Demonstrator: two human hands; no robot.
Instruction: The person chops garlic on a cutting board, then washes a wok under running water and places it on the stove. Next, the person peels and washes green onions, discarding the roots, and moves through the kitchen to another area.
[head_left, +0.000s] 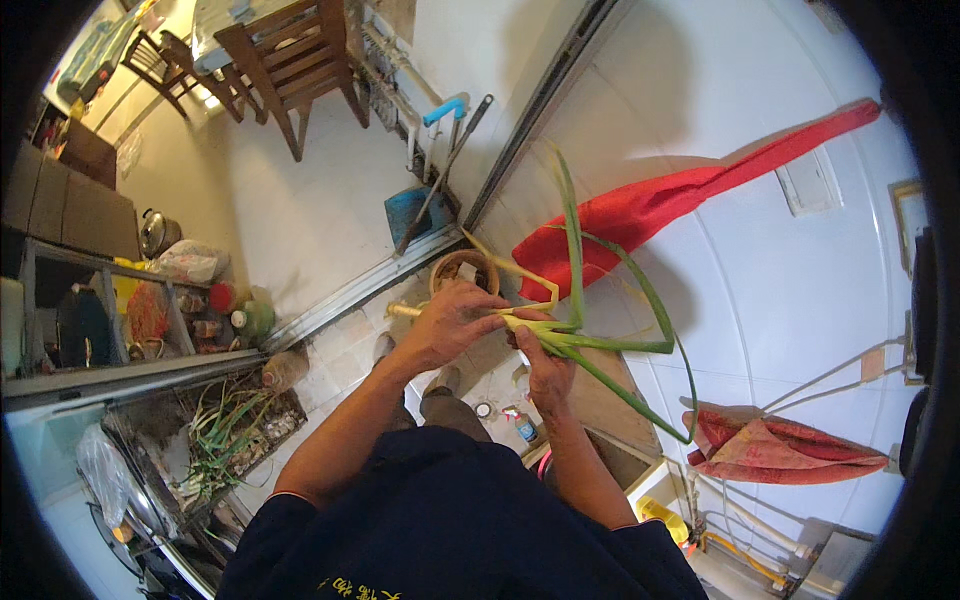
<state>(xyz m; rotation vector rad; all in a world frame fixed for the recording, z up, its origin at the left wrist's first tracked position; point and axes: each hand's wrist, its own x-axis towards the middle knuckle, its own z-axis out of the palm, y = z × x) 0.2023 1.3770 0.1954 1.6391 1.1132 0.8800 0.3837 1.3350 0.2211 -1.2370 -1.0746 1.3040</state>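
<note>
A large green onion (525, 324) lies crosswise between my hands above the floor. My left hand (457, 321) grips its pale stalk, and the pale lower end (403, 309) sticks out to the left. My right hand (546, 369) holds the stalk where the leaves fork, thumb on top. Long green leaves (630, 345) spread to the right, some sharply bent. A yellowed leaf (529, 276) folds up near my left fingertips; I cannot tell whether it is still attached. Below and beyond my left hand stands a round bin (491, 274) with scraps in it, partly hidden by that hand.
More green onions (225, 427) lie at lower left. A blue dustpan (409, 214) with long handles leans by the door track (360, 289). Red cloths (637, 206) hang on the right wall. A spray bottle (523, 426) stands near my feet, and a wooden chair (300, 67) is farther off.
</note>
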